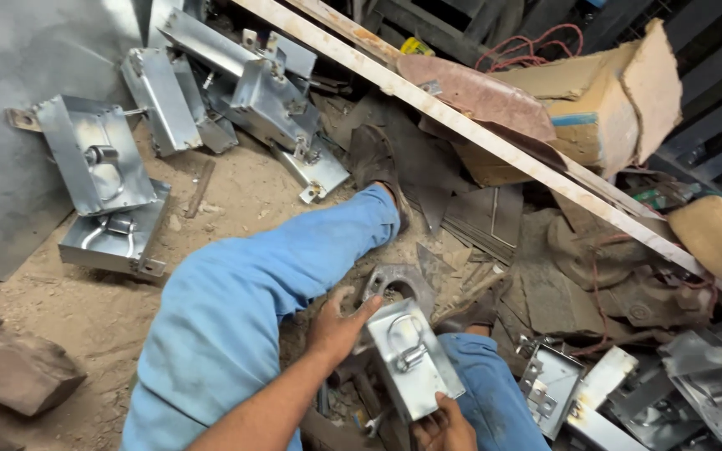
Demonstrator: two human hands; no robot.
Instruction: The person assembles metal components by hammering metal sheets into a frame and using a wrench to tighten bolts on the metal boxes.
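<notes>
I sit on a sandy floor with my legs in blue trousers stretched out. A shiny metal latch box [411, 355] with a ring handle on its face rests between my knees. My left hand [338, 324] grips its upper left edge. Only the fingers of my right hand [443, 426] show at the bottom edge, holding the box's lower end. Under the box lies a dull metal plate with a round hole [396, 282].
Several finished metal boxes [102, 159] lie on the sand at upper left, more [236, 83] behind them. Other metal parts [595, 397] pile at lower right. A long pale angle bar [495, 142] crosses diagonally over cardboard [603, 100] and scrap. A stone block [10, 367] sits at left.
</notes>
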